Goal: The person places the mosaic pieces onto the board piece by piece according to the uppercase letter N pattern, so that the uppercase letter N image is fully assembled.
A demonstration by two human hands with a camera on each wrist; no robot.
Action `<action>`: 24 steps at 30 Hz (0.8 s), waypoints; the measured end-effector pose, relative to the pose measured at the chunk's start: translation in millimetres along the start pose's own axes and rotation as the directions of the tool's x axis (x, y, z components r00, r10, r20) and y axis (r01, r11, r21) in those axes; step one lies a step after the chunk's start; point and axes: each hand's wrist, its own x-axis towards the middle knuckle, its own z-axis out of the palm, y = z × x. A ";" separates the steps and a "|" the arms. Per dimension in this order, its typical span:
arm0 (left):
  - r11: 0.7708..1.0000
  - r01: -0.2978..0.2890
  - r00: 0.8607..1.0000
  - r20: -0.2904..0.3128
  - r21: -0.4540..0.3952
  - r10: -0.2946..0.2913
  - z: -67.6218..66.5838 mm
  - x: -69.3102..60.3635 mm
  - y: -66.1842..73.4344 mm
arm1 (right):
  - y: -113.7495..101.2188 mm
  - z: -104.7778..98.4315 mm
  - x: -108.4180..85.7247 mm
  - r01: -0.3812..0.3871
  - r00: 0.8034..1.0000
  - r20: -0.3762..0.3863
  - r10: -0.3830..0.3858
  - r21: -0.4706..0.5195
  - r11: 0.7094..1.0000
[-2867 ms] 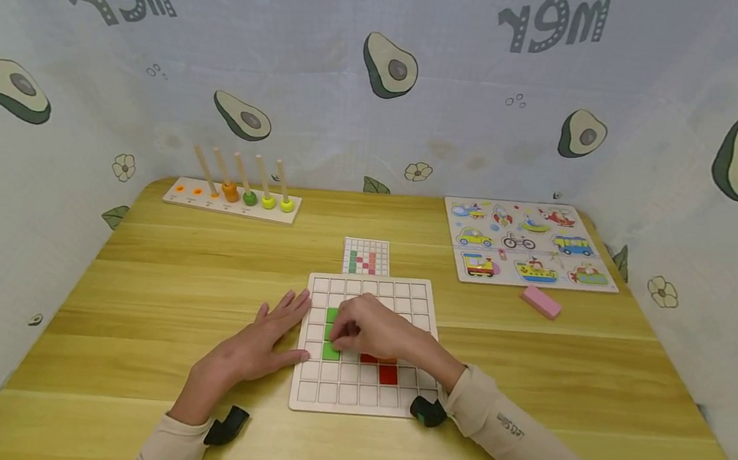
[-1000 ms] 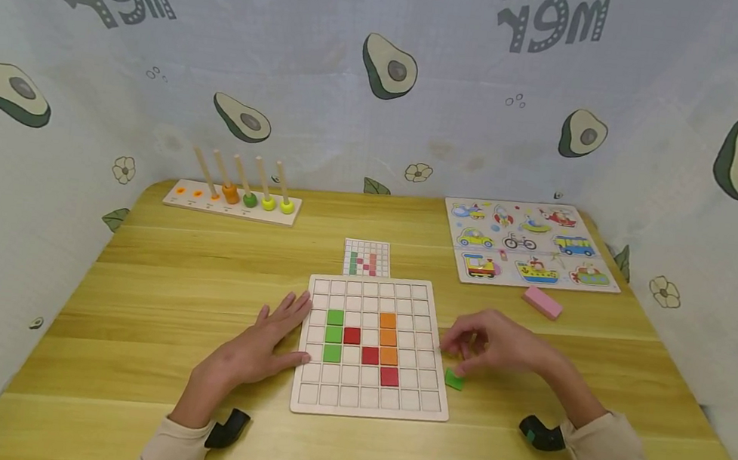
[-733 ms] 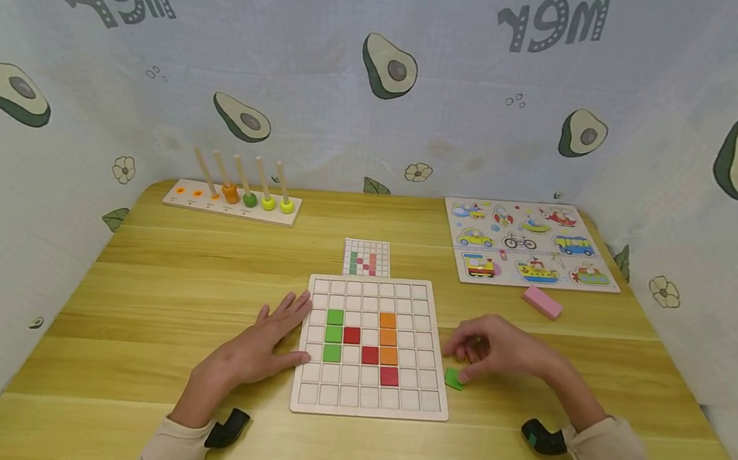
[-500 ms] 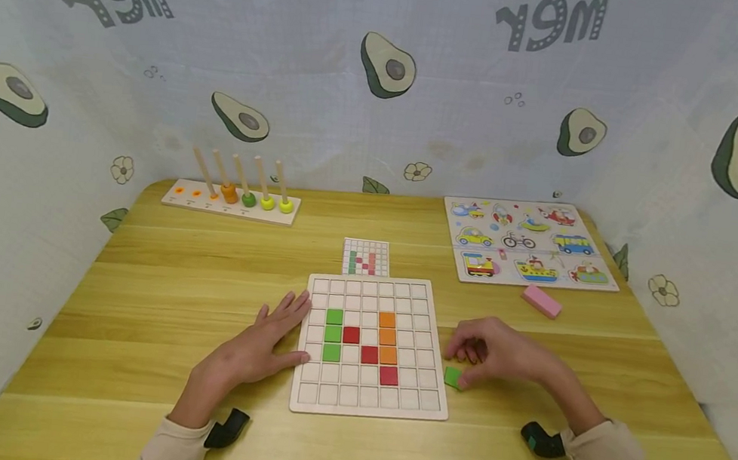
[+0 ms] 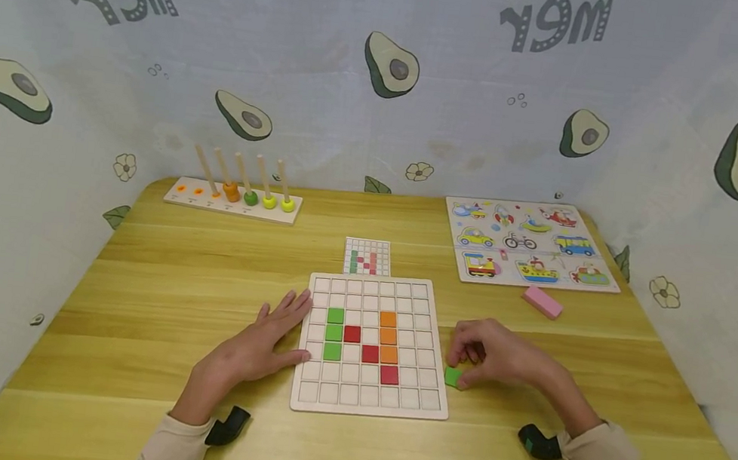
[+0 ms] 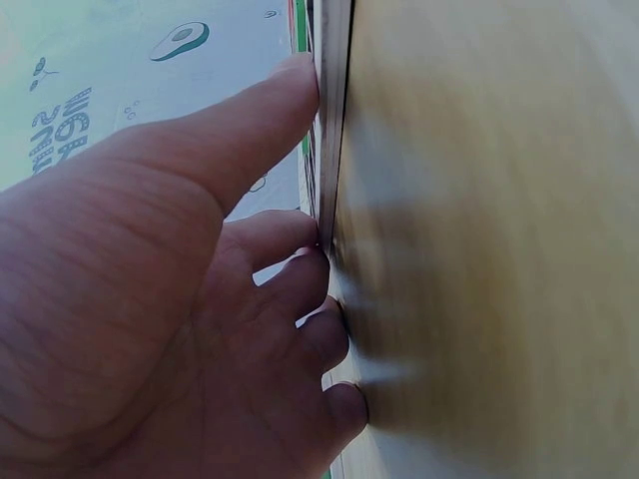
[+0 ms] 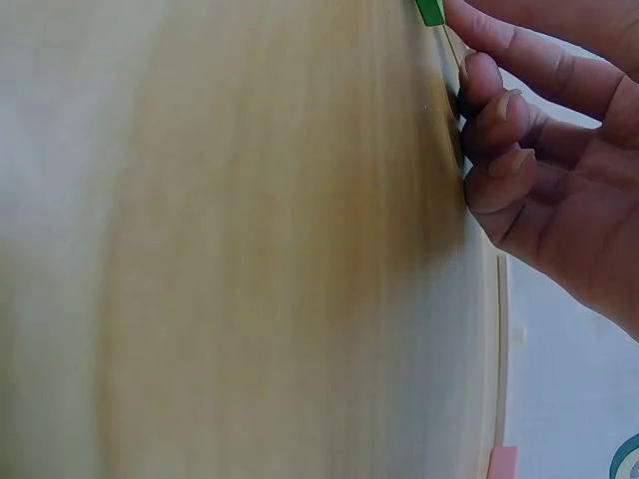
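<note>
A pale wooden grid board (image 5: 350,395) lies on the table, with green tiles (image 5: 334,332) in a column at its left. Orange tiles (image 5: 387,336) stand in a column further right, and red tiles (image 5: 370,354) step down between and below them. My left hand (image 5: 260,347) is spread with straight fingers, its fingertips and thumb resting against the board's left edge. Beyond the right edge, my right hand (image 5: 498,355) pinches a loose green tile (image 5: 452,377) with curled fingers, thumb on its near side. That tile (image 7: 430,10) shows only partly in the right wrist view.
A small pattern card (image 5: 367,258) lies behind the board. An abacus stand with pegs (image 5: 231,204) is at the back left. The vehicle puzzle board (image 5: 531,248) lies at the back right, with a pink block (image 5: 542,302) in front of it.
My right hand has left the grid board, uncovering the tiles, and moved right to the loose green tile. There its thumb and fingers have turned and closed on it. My left hand stayed put.
</note>
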 end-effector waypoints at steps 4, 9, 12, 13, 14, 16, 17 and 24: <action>1.000 0.001 1.000 0.002 0.002 -0.001 0.0 0.4 -0.2 | 0.4 -0.1 -0.8 0.009 1.000 0.005 -0.009 -0.018 1.000; 1.000 0.009 1.000 0.005 0.002 -0.009 0.3 0.6 -0.3 | 0.6 -0.6 -0.9 0.021 1.000 0.019 -0.021 -0.028 0.999; 1.000 0.013 1.000 0.006 0.002 -0.013 0.4 0.6 -0.4 | 0.9 -0.8 -0.7 0.024 1.000 0.021 -0.023 -0.028 0.999; 1.000 0.012 1.000 0.005 0.001 -0.012 0.4 0.7 -0.2 | 1.0 -0.9 -0.6 0.024 1.000 0.021 -0.023 -0.029 0.999; 1.000 0.012 1.000 0.005 0.002 -0.012 0.5 0.7 -0.4 | 1.0 -0.9 -0.7 0.023 1.000 0.021 -0.023 -0.030 0.999; 1.000 0.012 1.000 0.004 0.003 -0.012 0.6 0.7 -0.4 | 0.8 -1.2 -0.8 0.022 1.000 0.021 -0.022 -0.030 0.999; 1.000 0.011 1.000 0.004 0.002 -0.011 0.6 0.6 -0.2 | 0.6 -1.3 -1.0 0.022 1.000 0.021 -0.021 -0.027 0.999; 1.000 0.009 1.000 0.004 -0.005 -0.009 0.6 0.7 0.5 | 1.0 -2.5 -2.6 0.047 0.999 0.021 -0.048 0.046 0.998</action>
